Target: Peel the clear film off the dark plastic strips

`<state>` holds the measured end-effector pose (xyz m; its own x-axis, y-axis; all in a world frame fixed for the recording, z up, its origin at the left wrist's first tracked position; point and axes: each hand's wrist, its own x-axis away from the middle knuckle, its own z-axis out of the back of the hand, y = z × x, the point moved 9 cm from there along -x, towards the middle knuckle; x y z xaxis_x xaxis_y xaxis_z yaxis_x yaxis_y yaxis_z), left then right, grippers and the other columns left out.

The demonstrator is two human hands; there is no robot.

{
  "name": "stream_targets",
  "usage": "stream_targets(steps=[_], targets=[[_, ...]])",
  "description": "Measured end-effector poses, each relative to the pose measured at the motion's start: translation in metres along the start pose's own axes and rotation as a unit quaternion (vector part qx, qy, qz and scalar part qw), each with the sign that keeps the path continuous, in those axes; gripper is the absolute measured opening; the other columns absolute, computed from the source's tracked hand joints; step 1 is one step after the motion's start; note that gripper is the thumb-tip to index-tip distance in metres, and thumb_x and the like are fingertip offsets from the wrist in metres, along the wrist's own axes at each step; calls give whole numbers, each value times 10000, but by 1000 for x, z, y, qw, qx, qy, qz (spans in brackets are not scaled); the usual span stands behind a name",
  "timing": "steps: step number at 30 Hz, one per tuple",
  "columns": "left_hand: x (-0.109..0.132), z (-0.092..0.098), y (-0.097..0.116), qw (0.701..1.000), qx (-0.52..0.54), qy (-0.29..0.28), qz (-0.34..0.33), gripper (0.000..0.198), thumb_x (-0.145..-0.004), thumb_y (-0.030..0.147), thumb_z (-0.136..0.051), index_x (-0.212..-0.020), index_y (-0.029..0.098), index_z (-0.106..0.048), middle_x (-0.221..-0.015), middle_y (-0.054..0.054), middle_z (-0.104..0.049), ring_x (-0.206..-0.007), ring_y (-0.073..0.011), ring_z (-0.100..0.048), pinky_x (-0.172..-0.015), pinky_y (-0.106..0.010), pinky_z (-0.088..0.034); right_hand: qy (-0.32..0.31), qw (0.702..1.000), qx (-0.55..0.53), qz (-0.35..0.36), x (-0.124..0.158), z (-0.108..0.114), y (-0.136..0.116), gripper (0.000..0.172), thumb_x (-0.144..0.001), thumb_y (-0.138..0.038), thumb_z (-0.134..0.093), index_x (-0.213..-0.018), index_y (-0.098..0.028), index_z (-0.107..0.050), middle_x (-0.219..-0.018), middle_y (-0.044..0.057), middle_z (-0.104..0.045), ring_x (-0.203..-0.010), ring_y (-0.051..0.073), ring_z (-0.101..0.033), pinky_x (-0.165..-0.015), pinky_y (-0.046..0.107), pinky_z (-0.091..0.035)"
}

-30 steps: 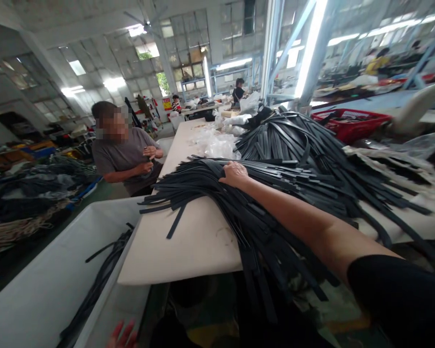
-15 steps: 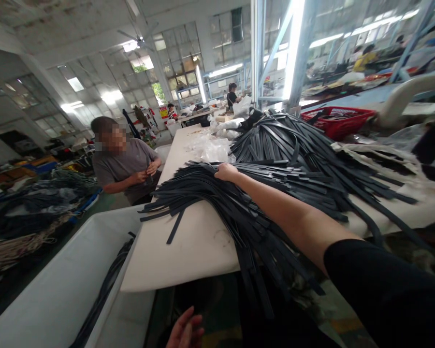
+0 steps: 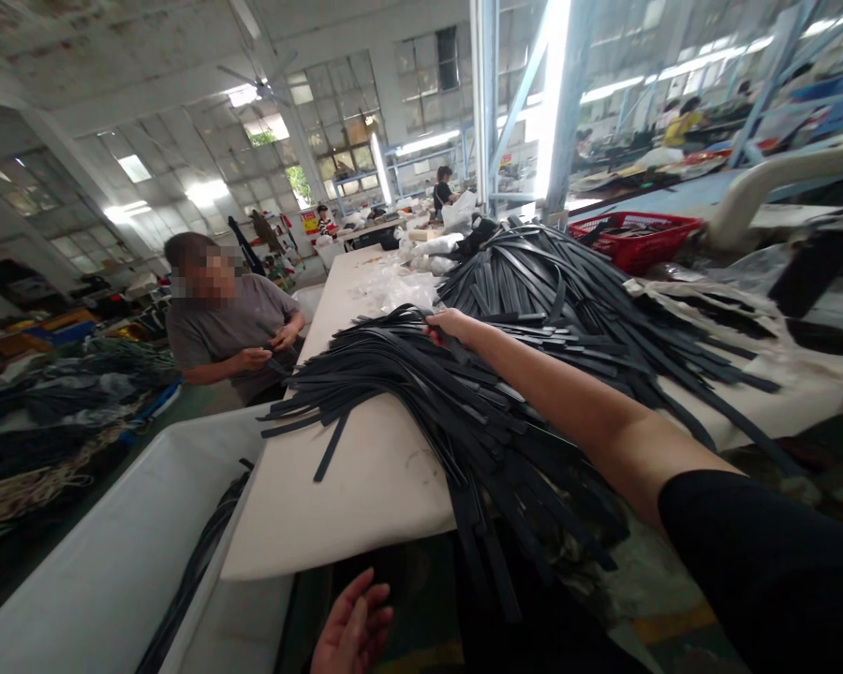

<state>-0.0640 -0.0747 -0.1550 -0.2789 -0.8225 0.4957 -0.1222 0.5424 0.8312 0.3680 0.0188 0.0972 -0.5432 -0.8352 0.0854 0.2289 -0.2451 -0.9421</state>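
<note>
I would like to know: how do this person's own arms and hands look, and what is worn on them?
The right arm has a plain, short black sleeve, with the forearm bare. The right hand and left hand wear no gloves. No watch or bracelet shows on the right wrist. The left sleeve cannot be made out.

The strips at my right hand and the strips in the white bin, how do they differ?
The table strips fan out widely; the visible bin strips run together in a narrow bunch.
Some table strips hang over the edge of the table; the bin strips lie inside the white bin.
The right hand is on the table strips; no hand touches the visible bin strips.
Both are dark, long and narrow.
</note>
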Motion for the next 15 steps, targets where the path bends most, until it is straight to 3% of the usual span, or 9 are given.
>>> stream_targets(steps=[4,6,9,12,15], targets=[[1,-57,35,998,-16,-58,-33,576,-585,518,-872,-1034,185,-732,-963,-113,-763,-757,-202,-711,-660,-268,-540,-53,996,-67,40,49,-18,-4,175,-1012,-250,-453,-936,-135,-560,-723,9,-648,-442,68,-490,-435,196,-452],[1,-101,57,991,-18,-120,-49,595,-664,542,-818,-1109,165,-702,-1037,-140,-748,-818,-212,-711,-681,-275,-537,-92,991,-80,52,87,-34,4,163,-1000,-198,-415,-896,-151,-532,-699,-7,-645,-387,59,-449,-385,184,-395],[1,-173,83,972,15,-232,-45,617,-756,528,-755,-1229,157,-614,-1144,-171,-710,-932,-237,-701,-746,-307,-544,-165,981,-51,93,154,-55,25,117,-951,-210,-469,-859,-160,-520,-705,-11,-650,-404,62,-499,-388,171,-373],[-5,-228,98,954,68,-294,-7,484,-853,486,-670,-1184,139,-601,-1117,-174,-711,-937,-231,-704,-773,-313,-547,-245,964,-14,101,218,-63,57,172,-952,-334,-480,-980,-172,-532,-766,-7,-649,-459,71,-534,-421,171,-411],[-18,-254,108,947,119,-296,30,316,-936,400,-573,-1049,109,-623,-1031,-165,-728,-853,-209,-717,-775,-316,-557,-314,949,-5,3,270,-53,110,291,-970,-437,-454,-1091,-188,-545,-809,13,-639,-533,92,-569,-482,191,-455]])
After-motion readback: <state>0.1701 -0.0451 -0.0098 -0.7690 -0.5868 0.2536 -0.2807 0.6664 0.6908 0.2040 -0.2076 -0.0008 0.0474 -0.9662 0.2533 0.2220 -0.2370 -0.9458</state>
